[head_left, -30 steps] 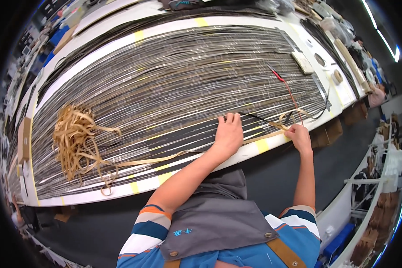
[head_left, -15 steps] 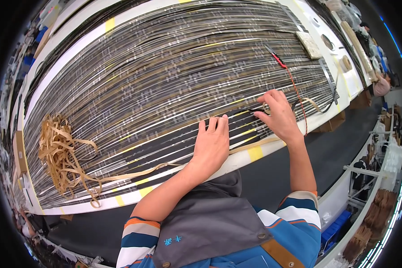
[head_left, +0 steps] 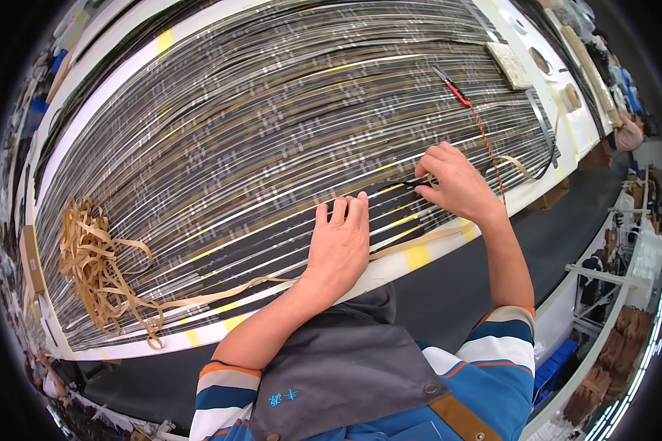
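Many long, narrow dark strips (head_left: 250, 147) lie side by side over the white table, with grey, white, brown and yellow bits showing among them. My left hand (head_left: 340, 241) rests on the strips near the front edge, its fingers stretched out and their tips pressed down. To its right, my right hand (head_left: 460, 184) pinches a thin black strip (head_left: 402, 183) between thumb and fingers. A bit of tan band shows within that grip. A tan band (head_left: 221, 295) runs along the front edge, passing beneath my left wrist.
A tangled heap of tan band (head_left: 84, 264) lies at the left. Beyond my right hand are red-handled tweezers (head_left: 457, 93) on a twisted cord, and a pale block (head_left: 507, 66). Tape rolls (head_left: 541, 62) sit at the far right. Shelving (head_left: 603, 279) stands beyond the table.
The fingers and thumb of my right hand have come closer together on the black strip. My left hand stays on the strips, and the whole view has shifted slightly.
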Motion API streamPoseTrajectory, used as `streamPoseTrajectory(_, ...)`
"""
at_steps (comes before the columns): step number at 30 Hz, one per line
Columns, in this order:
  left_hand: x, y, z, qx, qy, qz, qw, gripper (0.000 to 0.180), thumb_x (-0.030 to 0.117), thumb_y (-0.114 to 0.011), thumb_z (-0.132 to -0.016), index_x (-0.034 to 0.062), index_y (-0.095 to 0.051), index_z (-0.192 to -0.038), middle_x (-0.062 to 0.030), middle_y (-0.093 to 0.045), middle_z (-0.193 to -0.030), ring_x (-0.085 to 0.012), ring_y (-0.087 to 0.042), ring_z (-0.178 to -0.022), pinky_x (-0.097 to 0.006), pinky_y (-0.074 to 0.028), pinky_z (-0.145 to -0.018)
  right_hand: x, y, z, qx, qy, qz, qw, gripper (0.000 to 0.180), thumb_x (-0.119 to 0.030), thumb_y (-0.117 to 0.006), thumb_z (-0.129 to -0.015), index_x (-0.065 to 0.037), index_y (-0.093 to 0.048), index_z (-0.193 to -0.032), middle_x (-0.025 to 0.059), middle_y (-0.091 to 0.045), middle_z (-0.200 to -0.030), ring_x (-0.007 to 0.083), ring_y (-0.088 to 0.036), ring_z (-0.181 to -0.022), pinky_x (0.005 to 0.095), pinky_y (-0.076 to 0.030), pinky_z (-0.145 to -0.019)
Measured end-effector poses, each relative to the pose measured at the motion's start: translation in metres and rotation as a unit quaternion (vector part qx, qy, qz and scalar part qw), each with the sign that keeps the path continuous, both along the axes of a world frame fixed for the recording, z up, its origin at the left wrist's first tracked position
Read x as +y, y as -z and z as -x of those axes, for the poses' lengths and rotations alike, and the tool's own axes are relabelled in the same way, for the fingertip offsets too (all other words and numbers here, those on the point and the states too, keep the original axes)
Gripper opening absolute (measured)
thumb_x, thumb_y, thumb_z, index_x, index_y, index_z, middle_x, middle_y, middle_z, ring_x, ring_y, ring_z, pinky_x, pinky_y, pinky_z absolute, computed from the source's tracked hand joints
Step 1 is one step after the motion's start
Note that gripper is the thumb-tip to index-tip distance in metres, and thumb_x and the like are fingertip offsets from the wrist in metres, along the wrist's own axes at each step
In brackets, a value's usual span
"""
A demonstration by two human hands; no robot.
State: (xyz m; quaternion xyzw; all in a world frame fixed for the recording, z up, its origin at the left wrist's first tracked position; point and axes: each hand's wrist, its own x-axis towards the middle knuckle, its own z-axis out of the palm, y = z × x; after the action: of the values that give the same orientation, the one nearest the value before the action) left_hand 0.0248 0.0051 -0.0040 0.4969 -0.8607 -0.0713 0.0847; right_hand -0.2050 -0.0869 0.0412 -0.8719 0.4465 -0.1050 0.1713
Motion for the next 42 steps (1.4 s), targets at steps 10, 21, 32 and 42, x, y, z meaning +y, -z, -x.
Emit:
streamPoseTrajectory(10,0.001,0.000,-0.001,-0.014,0.000,0.013,1.000,0.056,0.012,-0.053,-0.087,-0.0119,-0.047,-0.137,-0.0154,-0.051,-0.115,-0.0269,-0.046,-0.112,-0.045,-0.038,-0.099,-0.007,-0.008,-0.003,-0.039,0.026,-0.205,0.978,0.010,-0.002,-0.063,-0.082,-0.002,-0.053,-0.086,0.0069,-0.061,-0.077,0.0200,-0.064,-0.077,0.0330,-0.051,-0.071)
streamPoseTrajectory(21,0.001,-0.001,-0.001,0.004,-0.007,0.007,1.000,0.054,0.008,-0.054,-0.086,-0.0119,-0.047,-0.135,-0.0162,-0.051,-0.114,-0.0288,-0.047,-0.113,-0.044,-0.037,-0.101,-0.021,-0.010,-0.001,-0.092,0.098,-0.460,0.877,0.006,-0.003,-0.056,-0.087,-0.001,-0.050,-0.089,0.0050,-0.060,-0.074,0.0123,-0.062,-0.063,0.0278,-0.050,-0.058)
streamPoseTrajectory(32,0.001,-0.001,-0.001,0.006,-0.007,-0.001,1.000,0.053,0.011,-0.055,-0.089,-0.0112,-0.047,-0.136,-0.0159,-0.051,-0.116,-0.0289,-0.046,-0.115,-0.045,-0.036,-0.102,-0.027,-0.008,0.007,-0.068,0.085,-0.448,0.887,0.010,-0.004,-0.060,-0.087,-0.005,-0.051,-0.089,0.0015,-0.058,-0.074,0.0066,-0.047,-0.054,0.0232,-0.041,-0.051)
streamPoseTrajectory(42,0.001,-0.001,-0.001,0.000,-0.006,0.004,1.000,0.053,0.010,-0.055,-0.088,-0.0114,-0.047,-0.136,-0.0161,-0.051,-0.116,-0.0288,-0.046,-0.114,-0.044,-0.036,-0.101,-0.030,-0.006,0.018,-0.149,0.134,-0.475,0.857,0.014,-0.008,-0.065,-0.090,-0.006,-0.051,-0.087,-0.0027,-0.054,-0.071,0.0044,-0.048,-0.057,0.0211,-0.039,-0.050)
